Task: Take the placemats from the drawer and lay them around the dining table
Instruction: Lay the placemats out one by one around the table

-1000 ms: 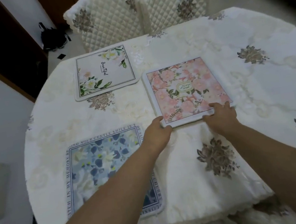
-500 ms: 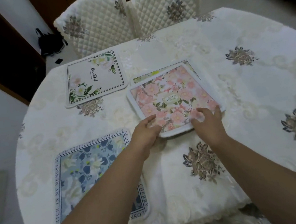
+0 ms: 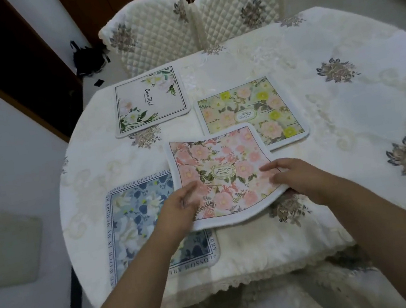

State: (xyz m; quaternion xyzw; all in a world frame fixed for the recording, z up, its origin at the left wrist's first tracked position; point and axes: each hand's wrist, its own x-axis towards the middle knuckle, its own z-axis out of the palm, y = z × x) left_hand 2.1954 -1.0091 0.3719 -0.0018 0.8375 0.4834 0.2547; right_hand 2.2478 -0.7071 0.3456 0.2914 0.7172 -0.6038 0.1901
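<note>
A pink floral placemat is lifted off the round dining table, its near edge sagging. My left hand grips its near left edge and my right hand grips its near right corner, thumbs on top. It overlaps the corner of a blue floral placemat lying at the near left. A yellow-green floral placemat lies flat just beyond it. A white placemat with green leaves lies at the far left of the table.
Two quilted cream chairs stand pushed in at the table's far side. A black bag sits on the floor by a dark wooden wall at the left. The table's lace edge hangs close to me.
Both hands have lifted the pink placemat off a stack and pulled it toward me, uncovering the yellow-green placemat that lay beneath it.
</note>
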